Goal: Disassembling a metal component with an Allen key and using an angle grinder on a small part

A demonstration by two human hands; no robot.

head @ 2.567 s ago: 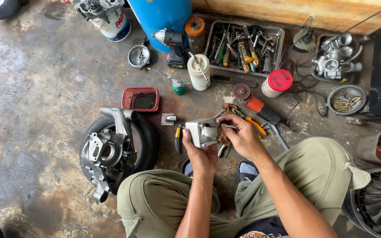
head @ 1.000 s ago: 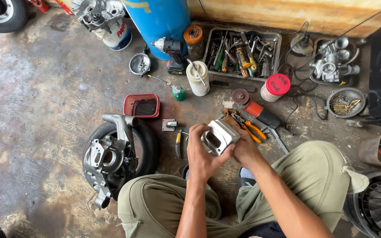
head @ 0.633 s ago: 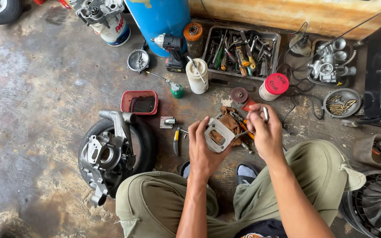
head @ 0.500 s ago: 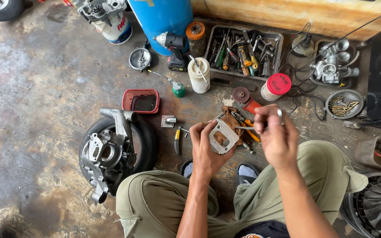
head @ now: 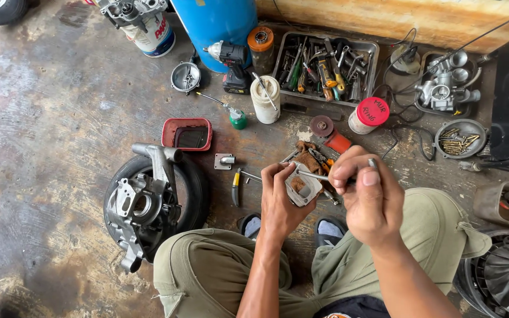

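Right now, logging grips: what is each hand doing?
Left hand: closed around a small grey metal housing.
Right hand: closed, pinching a thin metal tool.

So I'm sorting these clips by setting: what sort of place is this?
Probably a small engine or motorcycle repair workshop: a tray of hand tools on the stained concrete floor, an engine casing on a tyre, a carburettor.

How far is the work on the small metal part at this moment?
Done: the engine casing lies opened on the tyre, and the small grey metal housing is off and in the left hand. In hand: the right hand pokes a thin metal tool into the housing. Left: loose parts and pliers lie on the floor, nothing refitted yet.
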